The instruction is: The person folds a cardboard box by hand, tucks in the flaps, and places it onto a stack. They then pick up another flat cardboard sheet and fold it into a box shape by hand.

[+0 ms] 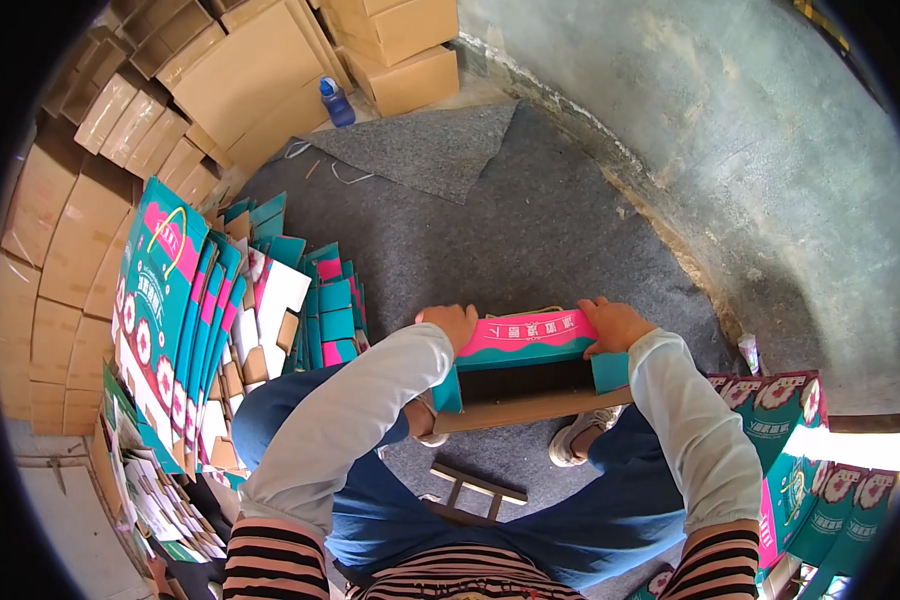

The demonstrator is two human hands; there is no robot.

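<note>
A pink and teal cardboard gift box with white lettering stands between my knees, its open side facing me. The brown inside shows, and side flaps stick out at both ends. At the box's left end, my left hand has its fingers closed over the top edge. My right hand grips the upper right corner, thumb toward the front. The fingertips behind the box are partly hidden. Below it on the floor lies a small wooden frame, partly covered by my legs.
Flattened teal and pink cartons stand stacked at my left. Finished-looking printed boxes sit at my right. Brown cardboard boxes line the back left, with a blue bottle beside them. A concrete wall curves along the right.
</note>
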